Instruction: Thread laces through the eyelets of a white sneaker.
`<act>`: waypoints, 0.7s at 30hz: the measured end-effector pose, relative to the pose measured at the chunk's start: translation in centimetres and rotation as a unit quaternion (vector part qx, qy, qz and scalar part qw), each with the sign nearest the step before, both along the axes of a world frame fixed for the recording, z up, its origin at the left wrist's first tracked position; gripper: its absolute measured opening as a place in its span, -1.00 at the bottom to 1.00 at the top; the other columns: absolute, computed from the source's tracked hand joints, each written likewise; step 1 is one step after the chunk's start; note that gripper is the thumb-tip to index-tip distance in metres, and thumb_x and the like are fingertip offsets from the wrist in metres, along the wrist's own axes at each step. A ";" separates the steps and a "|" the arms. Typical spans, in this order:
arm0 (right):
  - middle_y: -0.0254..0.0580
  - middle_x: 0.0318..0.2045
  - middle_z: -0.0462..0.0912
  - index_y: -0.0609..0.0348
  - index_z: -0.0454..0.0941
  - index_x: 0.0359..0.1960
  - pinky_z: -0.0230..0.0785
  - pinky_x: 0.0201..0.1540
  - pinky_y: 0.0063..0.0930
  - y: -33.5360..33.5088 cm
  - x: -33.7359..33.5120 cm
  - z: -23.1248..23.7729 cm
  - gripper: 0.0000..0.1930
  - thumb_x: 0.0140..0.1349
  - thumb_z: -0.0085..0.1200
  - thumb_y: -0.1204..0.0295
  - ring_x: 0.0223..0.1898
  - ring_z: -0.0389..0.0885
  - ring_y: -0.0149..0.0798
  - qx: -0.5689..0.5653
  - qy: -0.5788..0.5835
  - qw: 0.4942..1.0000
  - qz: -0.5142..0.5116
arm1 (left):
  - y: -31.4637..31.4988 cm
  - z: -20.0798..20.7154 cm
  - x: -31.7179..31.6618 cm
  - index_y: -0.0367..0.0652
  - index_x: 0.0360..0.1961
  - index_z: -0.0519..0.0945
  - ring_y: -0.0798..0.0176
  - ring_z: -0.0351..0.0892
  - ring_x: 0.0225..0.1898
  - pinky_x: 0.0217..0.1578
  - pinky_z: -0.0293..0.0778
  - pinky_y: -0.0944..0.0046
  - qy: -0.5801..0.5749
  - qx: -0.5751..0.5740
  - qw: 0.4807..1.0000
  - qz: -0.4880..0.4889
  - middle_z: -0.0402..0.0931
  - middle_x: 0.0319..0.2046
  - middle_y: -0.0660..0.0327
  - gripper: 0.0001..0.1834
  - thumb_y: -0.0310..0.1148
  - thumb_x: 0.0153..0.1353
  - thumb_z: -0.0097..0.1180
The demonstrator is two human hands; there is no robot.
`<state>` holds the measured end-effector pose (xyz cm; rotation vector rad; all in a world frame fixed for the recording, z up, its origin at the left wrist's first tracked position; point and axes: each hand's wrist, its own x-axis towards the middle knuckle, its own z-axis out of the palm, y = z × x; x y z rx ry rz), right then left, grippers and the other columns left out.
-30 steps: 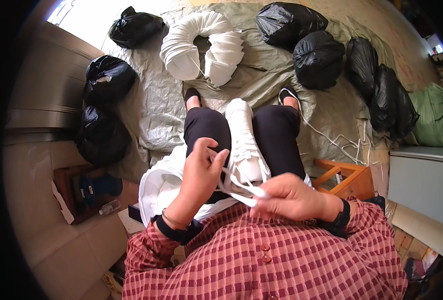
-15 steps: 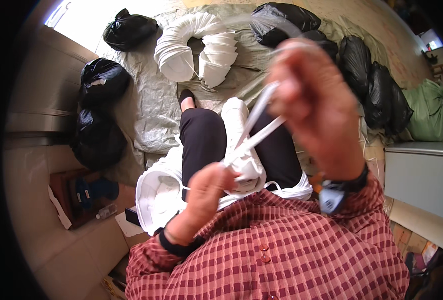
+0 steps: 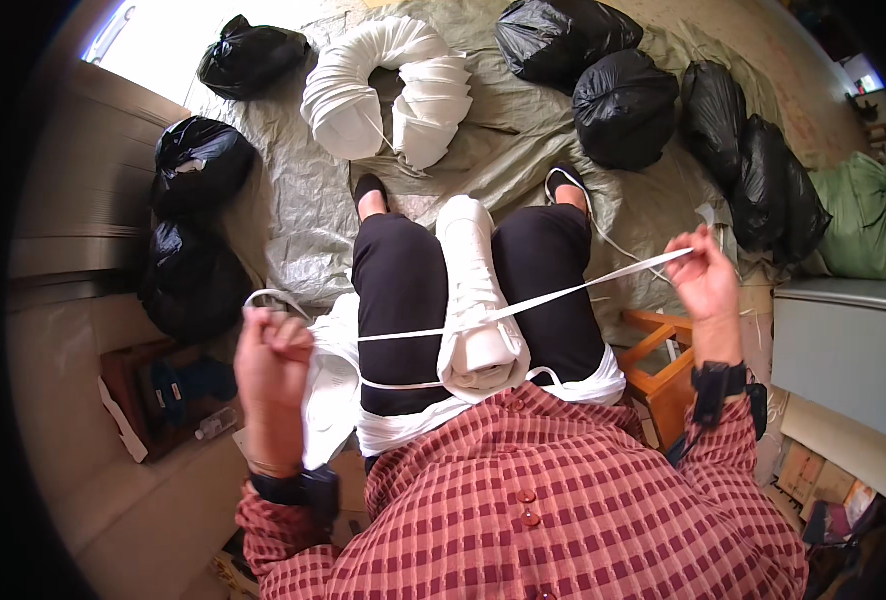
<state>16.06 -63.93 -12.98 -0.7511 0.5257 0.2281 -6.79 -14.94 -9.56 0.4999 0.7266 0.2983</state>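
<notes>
A rolled white bundle (image 3: pixel 468 265) lies lengthwise between my thighs, its coiled end toward my shirt. A flat white strap (image 3: pixel 588 284) crosses over it and stretches out to both sides. Out to the right, the fingertips of my right hand (image 3: pixel 705 275) pinch one end of the strap. My left hand (image 3: pixel 275 350), closed at the left beside my thigh, grips the other side, with a white loop standing above the fingers. More white material (image 3: pixel 333 385) hangs by my left thigh, and white folds (image 3: pixel 588 385) lie across my lap.
On a grey tarp (image 3: pixel 303 220) lies a curved stack of white pieces (image 3: pixel 388 40). Black bags (image 3: pixel 628 110) stand around it on both sides. A green sack (image 3: pixel 858 215), a grey cabinet (image 3: pixel 843 340) and a wooden stool (image 3: pixel 658 365) are at the right.
My hands have moved far apart, the left one to the left and the right one down and to the right. The strap is now drawn out across the bundle.
</notes>
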 end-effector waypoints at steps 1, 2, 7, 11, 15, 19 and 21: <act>-0.37 -0.51 0.42 0.18 0.52 -0.12 0.41 -0.19 -0.44 0.7 1.3 1.6 -0.81 0.53 -0.05 0.33 -0.33 0.49 -0.37 0.017 -0.007 0.998 -0.052 | 3.1 -0.3 -0.8 -0.03 -0.40 0.43 0.48 0.14 -0.60 -0.56 0.12 0.39 -0.021 -0.008 1.000 0.009 0.17 -0.61 0.41 -0.59 -0.09 0.60 -0.22; -0.38 -0.51 0.39 0.19 0.52 -0.10 0.33 -0.31 -0.54 -1.2 2.9 1.2 -0.81 0.54 -0.05 0.33 -0.38 0.44 -0.42 0.088 -0.039 0.995 0.006 | 5.0 0.1 -1.0 -0.03 -0.40 0.43 0.48 0.12 -0.62 -0.60 0.08 0.40 -0.025 0.004 0.999 0.034 0.15 -0.62 0.41 -0.58 -0.09 0.60 -0.23; -0.52 -0.58 0.26 0.22 0.59 -0.01 -0.04 -0.58 -0.76 3.7 2.9 4.9 -0.76 0.56 -0.08 0.35 -0.56 0.20 -0.65 -0.266 -0.210 0.936 0.090 | 9.5 1.1 -3.0 -0.05 -0.39 0.47 0.50 0.06 -0.68 -0.70 -0.02 0.43 -0.027 0.068 0.994 0.076 0.11 -0.67 0.42 -0.59 -0.10 0.59 -0.19; -0.35 -0.23 0.70 0.16 0.69 0.02 0.40 -0.25 -0.63 9.1 -3.5 5.2 -0.67 0.35 -0.05 0.69 -0.35 0.52 -0.50 -0.418 -0.401 0.747 0.326 | -0.2 1.8 -1.2 -0.17 -0.16 0.67 0.60 0.23 -0.60 -0.60 0.14 0.47 0.103 0.462 0.859 -0.194 0.38 -0.60 0.51 -0.72 -0.25 0.55 -0.02; -0.22 -0.42 0.54 0.22 0.71 -0.15 0.43 -0.28 -0.42 11.8 -7.7 4.6 -0.85 0.25 0.24 0.60 -0.38 0.57 -0.26 -0.408 -0.470 0.649 0.437 | -10.1 2.6 0.0 -0.22 0.02 0.62 -0.07 0.56 -0.37 -0.34 0.50 0.04 0.029 0.722 0.567 -0.397 0.51 -0.39 0.02 -0.71 -0.60 0.28 0.10; -0.16 -0.42 0.57 0.20 0.70 -0.22 0.45 -0.30 -0.35 12.0 -8.4 4.5 -0.89 0.24 0.27 0.53 -0.38 0.60 -0.16 -0.457 -0.470 0.610 0.445 | -12.0 1.9 -0.4 -0.24 0.09 0.55 -0.09 0.61 -0.35 -0.36 0.52 0.09 0.031 0.703 0.578 -0.413 0.57 -0.35 0.02 -0.66 -0.60 0.28 0.09; -0.14 -0.42 0.59 0.20 0.70 -0.23 0.45 -0.30 -0.32 12.0 -8.5 4.3 -0.90 0.23 0.27 0.52 -0.38 0.61 -0.11 -0.473 -0.468 0.596 0.450 | -11.9 1.2 -0.9 -0.23 0.04 0.56 -0.07 0.63 -0.34 -0.36 0.53 0.09 0.050 0.714 0.572 -0.400 0.59 -0.33 0.02 -0.70 -0.59 0.28 0.10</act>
